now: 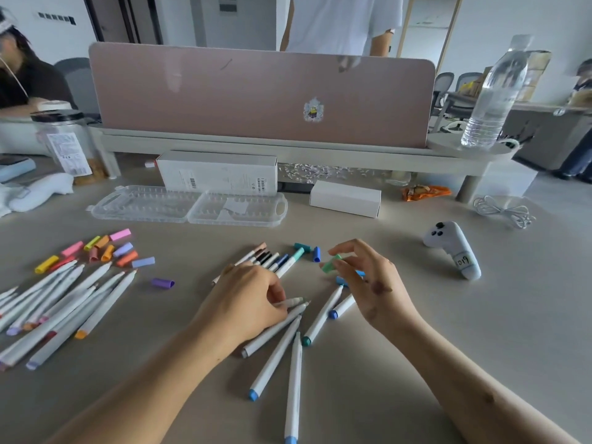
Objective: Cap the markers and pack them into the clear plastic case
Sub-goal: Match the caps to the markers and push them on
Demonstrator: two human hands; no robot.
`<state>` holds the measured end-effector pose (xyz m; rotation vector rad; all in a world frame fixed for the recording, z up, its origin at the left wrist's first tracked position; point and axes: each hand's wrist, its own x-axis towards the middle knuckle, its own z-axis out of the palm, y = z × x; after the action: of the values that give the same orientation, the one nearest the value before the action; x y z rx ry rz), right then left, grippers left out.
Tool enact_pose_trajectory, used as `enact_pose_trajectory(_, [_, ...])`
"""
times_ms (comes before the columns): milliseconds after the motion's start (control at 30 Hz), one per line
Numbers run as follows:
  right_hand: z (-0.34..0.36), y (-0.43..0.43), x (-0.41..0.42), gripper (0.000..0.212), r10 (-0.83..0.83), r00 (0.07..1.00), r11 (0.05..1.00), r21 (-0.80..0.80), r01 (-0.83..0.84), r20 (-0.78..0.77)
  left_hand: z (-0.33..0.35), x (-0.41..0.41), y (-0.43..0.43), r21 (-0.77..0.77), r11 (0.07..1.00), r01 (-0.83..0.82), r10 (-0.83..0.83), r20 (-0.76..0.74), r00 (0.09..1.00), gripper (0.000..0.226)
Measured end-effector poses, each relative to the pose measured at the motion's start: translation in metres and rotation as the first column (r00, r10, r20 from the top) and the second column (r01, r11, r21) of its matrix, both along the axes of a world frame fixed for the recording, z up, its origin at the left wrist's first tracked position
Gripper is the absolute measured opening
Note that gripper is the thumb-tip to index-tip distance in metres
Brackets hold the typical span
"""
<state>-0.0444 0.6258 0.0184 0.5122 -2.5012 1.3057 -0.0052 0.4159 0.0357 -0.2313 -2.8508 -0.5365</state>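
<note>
Markers (275, 360) lie loose on the table (480, 315) at the centre of the frame. Our left hand (250, 299) curls round one uncapped marker (291, 302); our right hand (368, 280) pinches a green cap (331, 263) between thumb and fingertips. We see the clear plastic case (189, 208) lying open farther up, left of centre.

Beige table (448, 331), loose white markers (107, 304), scattered coloured caps (107, 252), open clear case (189, 206), white boxes (217, 173), controller (455, 248), cable (506, 213)
</note>
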Motion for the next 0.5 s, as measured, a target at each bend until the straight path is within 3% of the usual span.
enact_pose_trajectory(267, [-0.0065, -0.0047, -0.003, 0.006, 0.02, 0.992, 0.983, -0.181, 0.002, 0.123, -0.0002, -0.001, -0.0028, 0.169, 0.985, -0.031, 0.024, 0.046, 0.999, 0.011])
enact_pose_trajectory(367, [-0.0064, -0.0065, -0.0031, 0.009, 0.036, 0.987, 0.971, -0.238, 0.001, 0.155, 0.001, -0.0014, -0.0021, 0.315, 0.948, 0.043, -0.024, -0.065, 0.998, 0.016])
enact_pose_trajectory(500, [-0.0042, -0.009, -0.0034, 0.008, 0.078, 0.983, 0.939, -0.343, -0.016, 0.167, 0.0019, -0.0008, -0.0008, 0.315, 0.941, 0.12, -0.059, -0.197, 0.979, 0.017])
